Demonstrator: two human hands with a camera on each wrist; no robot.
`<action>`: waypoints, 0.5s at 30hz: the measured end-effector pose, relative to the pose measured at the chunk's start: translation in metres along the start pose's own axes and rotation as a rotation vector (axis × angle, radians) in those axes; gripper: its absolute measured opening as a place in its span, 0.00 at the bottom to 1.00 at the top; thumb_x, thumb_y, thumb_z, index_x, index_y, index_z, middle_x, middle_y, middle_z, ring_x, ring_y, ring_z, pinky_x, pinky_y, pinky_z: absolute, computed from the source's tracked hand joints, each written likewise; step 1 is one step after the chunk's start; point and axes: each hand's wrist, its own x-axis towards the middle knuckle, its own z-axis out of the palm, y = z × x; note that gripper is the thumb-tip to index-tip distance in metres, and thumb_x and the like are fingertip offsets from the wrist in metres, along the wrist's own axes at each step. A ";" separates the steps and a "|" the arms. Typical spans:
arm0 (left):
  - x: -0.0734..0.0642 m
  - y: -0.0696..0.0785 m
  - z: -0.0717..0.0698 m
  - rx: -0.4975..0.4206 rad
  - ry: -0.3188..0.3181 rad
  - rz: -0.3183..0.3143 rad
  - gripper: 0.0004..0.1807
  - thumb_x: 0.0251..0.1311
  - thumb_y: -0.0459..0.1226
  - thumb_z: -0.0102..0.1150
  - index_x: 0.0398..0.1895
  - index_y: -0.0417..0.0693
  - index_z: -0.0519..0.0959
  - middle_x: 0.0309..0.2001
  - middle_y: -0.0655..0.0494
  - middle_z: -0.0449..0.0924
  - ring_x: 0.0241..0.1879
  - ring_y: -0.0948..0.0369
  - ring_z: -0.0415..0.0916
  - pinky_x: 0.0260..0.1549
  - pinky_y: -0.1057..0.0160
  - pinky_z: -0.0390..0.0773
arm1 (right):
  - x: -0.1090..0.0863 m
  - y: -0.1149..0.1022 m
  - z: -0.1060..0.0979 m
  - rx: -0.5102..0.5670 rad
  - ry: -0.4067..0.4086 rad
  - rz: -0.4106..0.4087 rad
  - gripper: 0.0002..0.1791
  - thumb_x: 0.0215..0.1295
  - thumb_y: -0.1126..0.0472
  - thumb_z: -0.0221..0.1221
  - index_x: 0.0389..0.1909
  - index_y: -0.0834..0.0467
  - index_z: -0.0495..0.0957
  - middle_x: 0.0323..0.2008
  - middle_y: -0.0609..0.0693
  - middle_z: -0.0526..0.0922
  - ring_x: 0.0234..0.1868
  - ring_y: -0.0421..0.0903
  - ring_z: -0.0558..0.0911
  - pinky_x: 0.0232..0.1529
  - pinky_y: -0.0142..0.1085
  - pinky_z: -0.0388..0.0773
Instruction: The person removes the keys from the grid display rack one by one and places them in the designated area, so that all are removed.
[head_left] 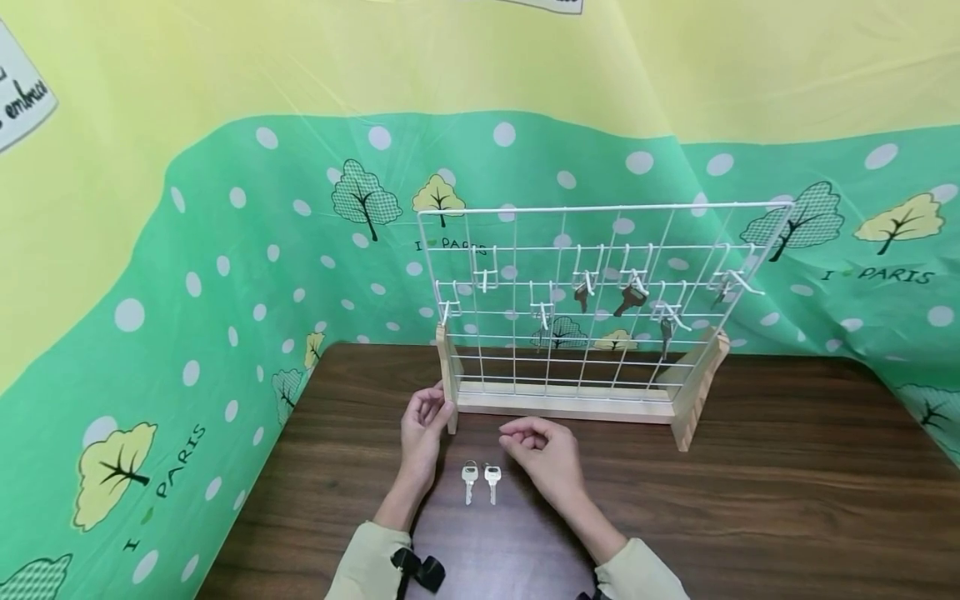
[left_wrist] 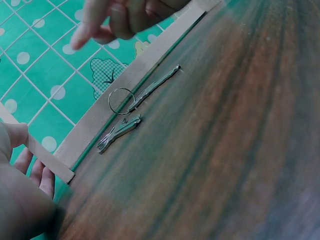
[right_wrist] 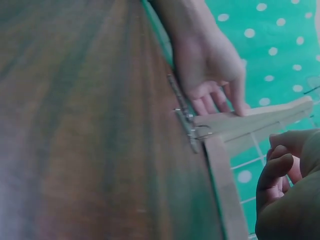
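My left hand (head_left: 423, 429) grips the left wooden leg (head_left: 447, 375) of a white wire grid rack (head_left: 570, 358), thumb on one side and fingers on the other. My right hand (head_left: 546, 454) hovers before the rack's wooden base (head_left: 562, 404); its fingers are loosely curled and nothing shows between them. On the table between the hands lie two silver keys, a left key (head_left: 469, 475) and a right key (head_left: 492, 475). A thin ring (left_wrist: 121, 101) stands up from one key in the left wrist view.
White hooks hang on the grid, among them a bare-looking hook (head_left: 485, 279). Dark keys, such as one key (head_left: 632, 300), hang from several others. The dark wood table (head_left: 787, 467) meets a green and yellow patterned cloth (head_left: 247, 208) behind and at the left.
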 end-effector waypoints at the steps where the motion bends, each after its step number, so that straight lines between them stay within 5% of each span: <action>1: 0.000 0.000 0.000 0.001 -0.001 0.000 0.17 0.72 0.21 0.64 0.56 0.18 0.70 0.71 0.31 0.79 0.66 0.61 0.80 0.70 0.68 0.76 | 0.001 -0.002 -0.001 0.007 0.005 -0.007 0.08 0.62 0.77 0.75 0.38 0.63 0.92 0.30 0.51 0.87 0.29 0.37 0.80 0.33 0.22 0.77; 15: -0.001 0.003 0.002 0.002 0.012 -0.007 0.16 0.70 0.19 0.63 0.55 0.18 0.70 0.70 0.30 0.79 0.64 0.65 0.80 0.71 0.68 0.75 | 0.008 -0.039 -0.018 0.106 0.082 -0.071 0.07 0.63 0.76 0.74 0.41 0.68 0.91 0.31 0.51 0.87 0.28 0.37 0.80 0.27 0.22 0.75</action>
